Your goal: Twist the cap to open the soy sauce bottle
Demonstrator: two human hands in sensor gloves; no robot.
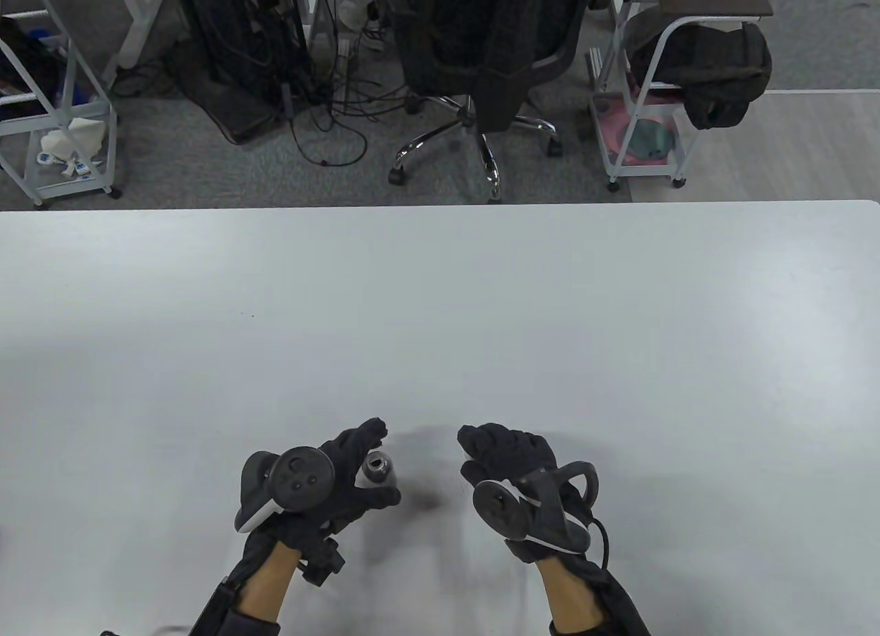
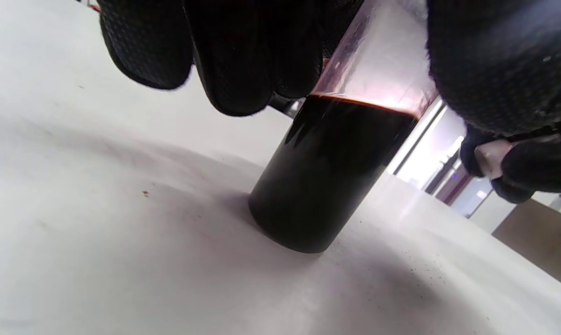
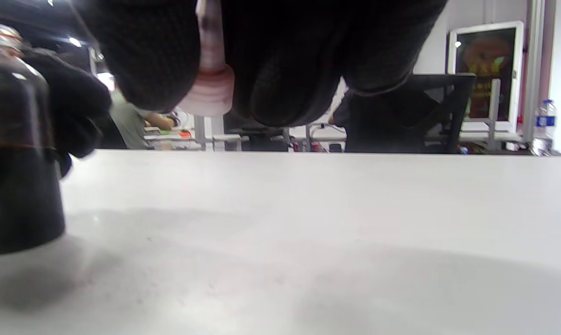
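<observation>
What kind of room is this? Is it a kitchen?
Probably not a kitchen; it looks like an office or lab. Behind the white table there's a rolling office chair, tangled cables on grey carpet, and white wheeled carts.

The table view looked down from above my head, facing out over the white table (image 1: 440, 306) toward an office chair (image 1: 481, 79) and floor beyond. My left wrist camera sat low and tilted, very near the soy sauce bottle (image 2: 327, 172), looking across the tabletop. My right wrist camera sat almost level with the surface, facing the room's far side. Both wrist views shared the bottle (image 3: 15, 153); the left one possibly caught my right hand (image 2: 517, 163), though blurred.
</observation>
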